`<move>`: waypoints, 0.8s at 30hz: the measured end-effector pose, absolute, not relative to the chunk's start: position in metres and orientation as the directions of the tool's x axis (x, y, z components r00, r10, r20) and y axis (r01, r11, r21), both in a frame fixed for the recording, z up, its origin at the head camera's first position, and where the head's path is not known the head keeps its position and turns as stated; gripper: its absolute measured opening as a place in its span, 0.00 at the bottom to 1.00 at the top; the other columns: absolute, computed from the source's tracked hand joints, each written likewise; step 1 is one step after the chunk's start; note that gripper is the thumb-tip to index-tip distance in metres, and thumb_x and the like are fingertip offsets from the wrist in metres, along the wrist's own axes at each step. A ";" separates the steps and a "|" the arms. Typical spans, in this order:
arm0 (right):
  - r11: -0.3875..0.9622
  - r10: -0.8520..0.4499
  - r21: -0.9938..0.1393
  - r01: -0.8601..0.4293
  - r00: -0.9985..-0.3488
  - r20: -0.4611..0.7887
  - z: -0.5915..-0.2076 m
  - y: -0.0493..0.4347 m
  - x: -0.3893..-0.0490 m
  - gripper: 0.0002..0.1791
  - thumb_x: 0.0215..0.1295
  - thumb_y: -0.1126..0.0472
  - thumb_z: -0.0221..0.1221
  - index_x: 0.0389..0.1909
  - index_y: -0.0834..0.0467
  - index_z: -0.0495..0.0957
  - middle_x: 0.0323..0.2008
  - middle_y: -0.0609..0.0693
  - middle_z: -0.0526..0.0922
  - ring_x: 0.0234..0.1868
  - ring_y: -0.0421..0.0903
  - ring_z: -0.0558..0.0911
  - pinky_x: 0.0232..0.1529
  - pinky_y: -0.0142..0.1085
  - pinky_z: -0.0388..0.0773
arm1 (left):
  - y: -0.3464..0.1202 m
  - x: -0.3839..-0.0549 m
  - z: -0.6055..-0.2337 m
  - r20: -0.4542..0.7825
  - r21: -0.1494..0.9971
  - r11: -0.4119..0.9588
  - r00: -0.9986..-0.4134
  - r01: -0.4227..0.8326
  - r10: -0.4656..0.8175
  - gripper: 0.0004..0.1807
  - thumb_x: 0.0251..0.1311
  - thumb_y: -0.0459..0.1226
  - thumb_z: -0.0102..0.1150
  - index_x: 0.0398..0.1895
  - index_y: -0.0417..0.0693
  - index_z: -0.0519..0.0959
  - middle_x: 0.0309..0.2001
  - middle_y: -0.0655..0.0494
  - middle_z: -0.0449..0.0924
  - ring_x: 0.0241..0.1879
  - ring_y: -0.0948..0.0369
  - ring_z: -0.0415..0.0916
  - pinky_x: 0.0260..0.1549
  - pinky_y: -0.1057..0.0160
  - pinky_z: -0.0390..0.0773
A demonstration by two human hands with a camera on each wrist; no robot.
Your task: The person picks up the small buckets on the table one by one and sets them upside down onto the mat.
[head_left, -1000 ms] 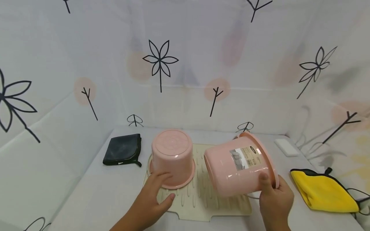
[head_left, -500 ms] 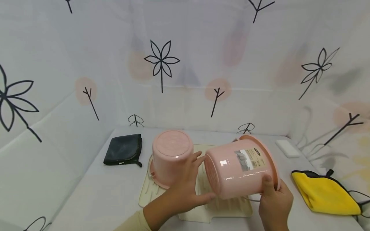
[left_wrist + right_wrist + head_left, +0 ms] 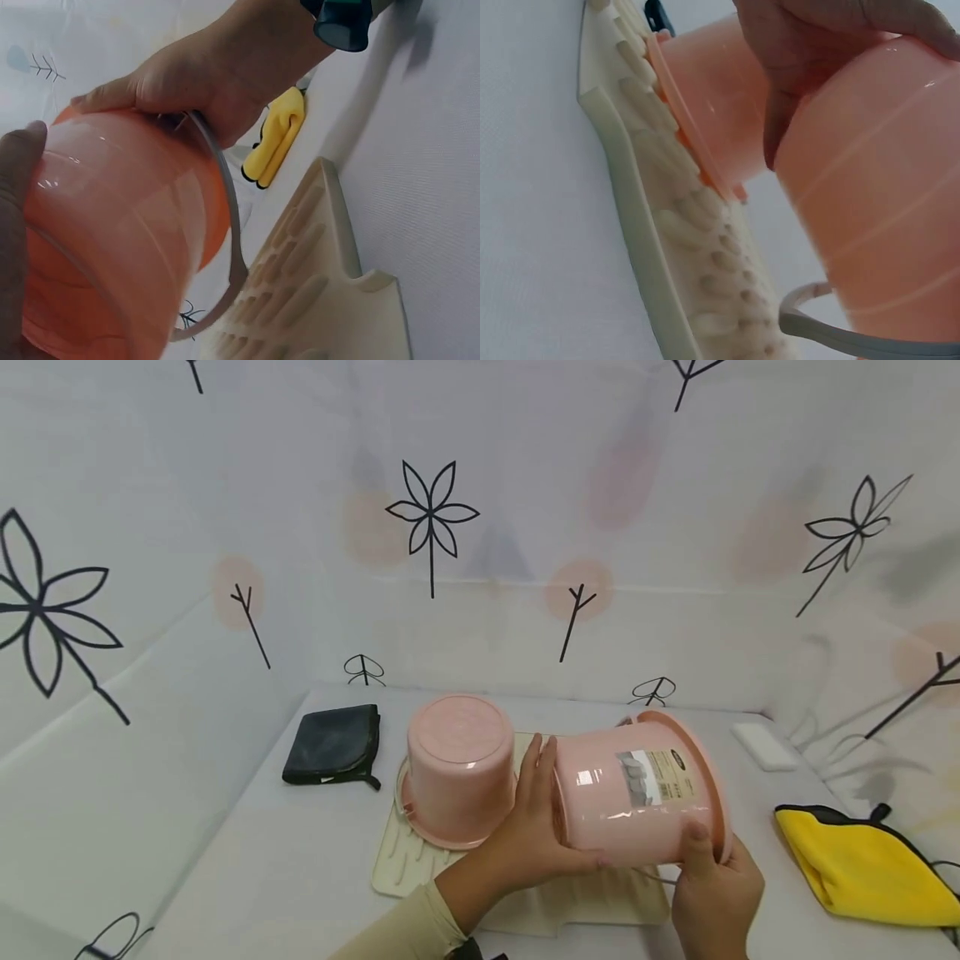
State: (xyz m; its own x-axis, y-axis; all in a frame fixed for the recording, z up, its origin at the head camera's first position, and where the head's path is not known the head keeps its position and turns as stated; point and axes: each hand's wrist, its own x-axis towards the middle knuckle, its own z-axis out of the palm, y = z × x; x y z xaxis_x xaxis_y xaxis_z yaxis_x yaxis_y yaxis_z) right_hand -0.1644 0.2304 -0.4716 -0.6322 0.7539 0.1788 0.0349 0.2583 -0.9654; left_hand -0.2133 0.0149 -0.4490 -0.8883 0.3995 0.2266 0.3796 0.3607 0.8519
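In the head view the right hand [image 3: 717, 893] grips the tilted pink bucket [image 3: 592, 814] by its open end above the mat [image 3: 408, 858], and the left hand [image 3: 525, 842], spread against its base, should press evenly. The left wrist shows the handle [image 3: 238, 274], worth keeping clear, and patterned sheeting [image 3: 82, 45]; the right wrist, an upturned bucket [image 3: 720, 97] on the mat, beside white bench [image 3: 540, 195].

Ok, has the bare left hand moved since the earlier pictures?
Yes. In the head view, the left hand shifted right, from in front of the upturned round pink plastic bucket to the tilted pink plastic bucket.
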 end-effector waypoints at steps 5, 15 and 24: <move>0.262 0.749 -0.963 -0.057 -0.617 0.240 -0.474 0.228 -0.165 0.22 0.74 0.50 0.65 0.48 0.68 0.85 0.23 0.33 0.82 0.22 0.35 0.75 0.24 0.20 0.75 | 0.015 -0.219 -0.454 0.241 0.890 0.278 -0.889 0.363 0.390 0.84 0.34 0.56 0.88 0.81 0.85 0.26 0.83 0.74 0.19 0.84 0.57 0.35 0.76 0.40 0.58; 0.261 0.717 -0.960 -0.101 -0.645 0.263 -0.472 0.222 -0.165 0.18 0.74 0.53 0.65 0.47 0.67 0.85 0.28 0.34 0.83 0.26 0.33 0.77 0.30 0.17 0.77 | 0.010 -0.223 -0.463 0.315 0.871 0.254 -0.874 0.421 0.371 0.83 0.32 0.52 0.88 0.84 0.78 0.31 0.84 0.65 0.30 0.81 0.55 0.46 0.74 0.45 0.63; 0.171 0.620 -0.967 -0.190 -0.742 0.256 -0.478 0.232 -0.167 0.06 0.76 0.59 0.62 0.37 0.46 0.83 0.32 0.41 0.86 0.32 0.35 0.81 0.36 0.20 0.80 | 0.010 -0.221 -0.461 0.398 0.791 0.339 -0.850 0.509 0.346 0.82 0.29 0.52 0.89 0.85 0.75 0.37 0.85 0.59 0.31 0.83 0.50 0.43 0.73 0.38 0.64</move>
State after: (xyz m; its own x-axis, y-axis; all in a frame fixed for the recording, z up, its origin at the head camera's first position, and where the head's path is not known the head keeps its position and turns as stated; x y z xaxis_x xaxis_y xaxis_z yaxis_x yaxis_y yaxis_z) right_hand -0.1670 0.2317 -0.4779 -0.7417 0.6200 0.2559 -0.1902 0.1715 -0.9667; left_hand -0.2214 0.0097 -0.4607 -0.8496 0.3459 0.3981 0.5089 0.3394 0.7911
